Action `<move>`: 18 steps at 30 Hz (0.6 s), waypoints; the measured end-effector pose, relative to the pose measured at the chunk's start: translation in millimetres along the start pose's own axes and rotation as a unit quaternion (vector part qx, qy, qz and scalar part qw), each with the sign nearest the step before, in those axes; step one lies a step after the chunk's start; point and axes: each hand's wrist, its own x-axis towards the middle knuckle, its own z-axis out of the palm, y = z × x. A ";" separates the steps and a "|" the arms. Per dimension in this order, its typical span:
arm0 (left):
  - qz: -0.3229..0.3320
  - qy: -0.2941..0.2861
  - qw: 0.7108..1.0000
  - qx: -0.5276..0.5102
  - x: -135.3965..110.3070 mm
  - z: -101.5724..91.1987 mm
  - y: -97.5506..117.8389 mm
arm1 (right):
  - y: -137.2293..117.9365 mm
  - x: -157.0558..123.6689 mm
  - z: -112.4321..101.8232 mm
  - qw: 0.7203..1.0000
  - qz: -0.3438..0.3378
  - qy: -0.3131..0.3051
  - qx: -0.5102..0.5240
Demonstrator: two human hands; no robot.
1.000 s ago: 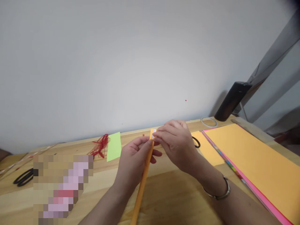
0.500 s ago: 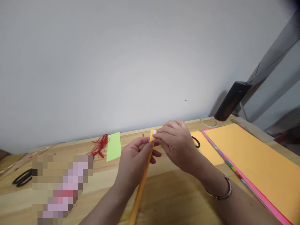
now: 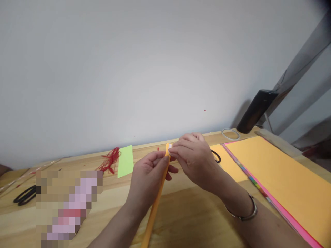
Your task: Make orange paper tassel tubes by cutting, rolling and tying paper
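Observation:
A long narrow orange paper strip [image 3: 155, 206] runs from the bottom edge up to my hands above the wooden table [image 3: 186, 220]. My left hand [image 3: 147, 175] is closed around the strip near its top, thumb and fingers pinching it. My right hand [image 3: 193, 156] pinches the strip's top end, where a small white piece [image 3: 169, 147] shows between the fingertips. A metal bracelet [image 3: 245, 210] sits on my right wrist.
A stack of orange and pink paper sheets [image 3: 281, 179] lies at the right. A green paper slip [image 3: 126, 161] and red thread [image 3: 111, 160] lie behind my left hand. Black scissors [image 3: 24, 195] rest far left, a tape ring [image 3: 230, 133] and a black cylinder [image 3: 254, 110] stand at the back right.
Hardly anything has moved: the strip's lower end has drifted slightly to the left, and both hands keep their pinch at the top end.

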 end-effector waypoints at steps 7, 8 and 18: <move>-0.003 -0.004 1.000 0.005 -0.6 -0.5 -2.5 | 1.8 -0.9 0.2 1.000 0.014 -0.002 0.024; -0.006 -0.003 1.000 0.007 -0.9 -0.7 -2.7 | 2.2 -1.1 0.5 0.999 0.017 -0.002 0.027; -0.011 0.016 1.000 -0.007 -2.1 1.0 1.3 | 4.0 -2.5 2.3 0.999 0.022 0.000 0.043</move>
